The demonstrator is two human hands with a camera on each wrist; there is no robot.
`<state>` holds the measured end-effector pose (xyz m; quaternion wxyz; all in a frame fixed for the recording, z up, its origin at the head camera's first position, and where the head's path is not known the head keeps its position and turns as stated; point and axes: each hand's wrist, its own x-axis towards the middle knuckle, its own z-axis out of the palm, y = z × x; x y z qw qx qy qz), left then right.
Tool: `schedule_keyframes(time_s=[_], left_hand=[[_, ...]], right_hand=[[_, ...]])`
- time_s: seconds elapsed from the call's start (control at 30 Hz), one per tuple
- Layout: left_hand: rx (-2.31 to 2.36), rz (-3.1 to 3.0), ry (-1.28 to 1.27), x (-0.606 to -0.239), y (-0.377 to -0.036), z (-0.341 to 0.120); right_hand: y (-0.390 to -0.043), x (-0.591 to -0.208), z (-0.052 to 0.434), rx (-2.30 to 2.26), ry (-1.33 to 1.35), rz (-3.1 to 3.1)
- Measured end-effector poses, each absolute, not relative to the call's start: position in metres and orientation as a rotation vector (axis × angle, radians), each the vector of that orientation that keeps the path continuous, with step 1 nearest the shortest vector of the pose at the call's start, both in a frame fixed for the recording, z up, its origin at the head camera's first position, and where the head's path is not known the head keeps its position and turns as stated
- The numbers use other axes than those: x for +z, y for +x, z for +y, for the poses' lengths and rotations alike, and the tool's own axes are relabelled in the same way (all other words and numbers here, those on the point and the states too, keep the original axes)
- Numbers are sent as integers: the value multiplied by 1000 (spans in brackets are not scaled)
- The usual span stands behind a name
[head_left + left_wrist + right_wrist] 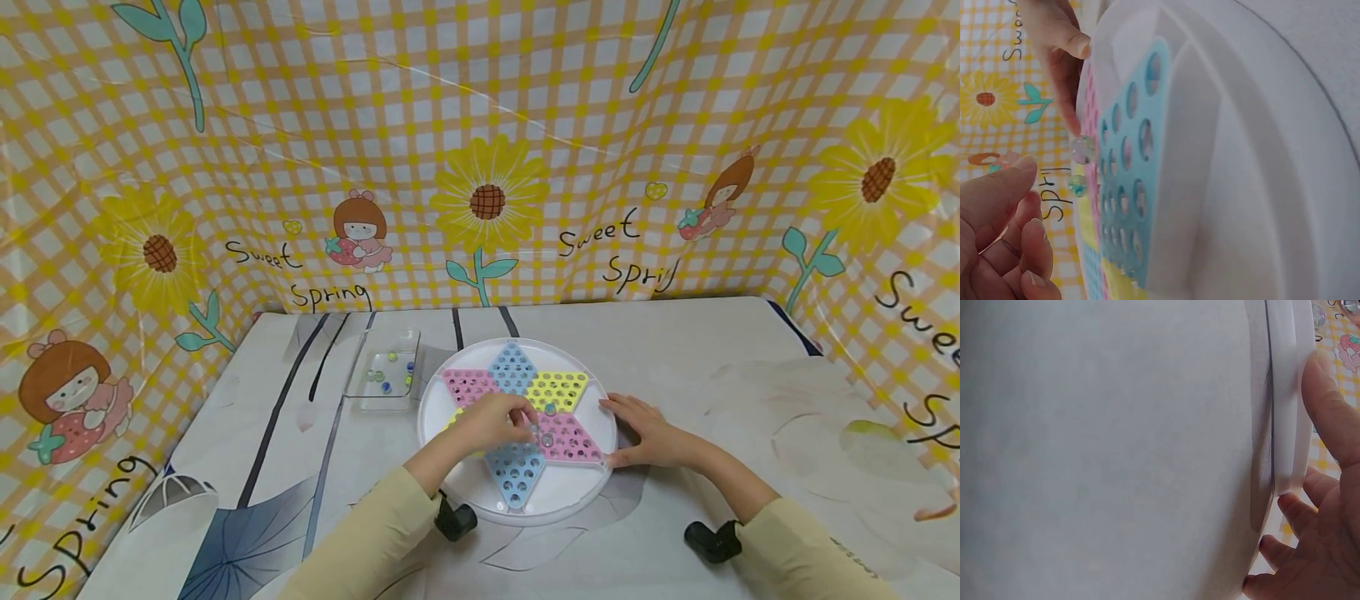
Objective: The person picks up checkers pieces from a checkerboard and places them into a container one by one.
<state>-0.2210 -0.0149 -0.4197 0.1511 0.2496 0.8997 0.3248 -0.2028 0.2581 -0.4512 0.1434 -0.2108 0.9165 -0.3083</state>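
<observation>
A round white Chinese checkers board (472,492) with a coloured star of holes lies on the table. Above its middle, my left hand (498,419) has its thumb and fingers bent toward each other. A pale spot shows by its fingertips, but whether they pinch a marble cannot be told. In the left wrist view, a clear glass marble (1082,150) and a blue-green marble (1077,185) sit on the board, apart from the hand. My right hand (654,435) rests at the board's right rim, fingers spread and thumb on the edge.
A clear plastic box (382,400) with several glass marbles stands left of the board. The patterned tabletop (690,367) ends behind at a yellow checked cloth (420,208), which also hangs along both sides. Dark wrist devices sit near both sleeves.
</observation>
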Motion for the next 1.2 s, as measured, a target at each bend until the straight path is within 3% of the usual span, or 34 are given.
schedule_keyframes(time_s=[1.2], left_hand=[[1106, 2604, 793, -387, -227, -45]], right_hand=[[-204, -454, 259, -929, -636, 2651]])
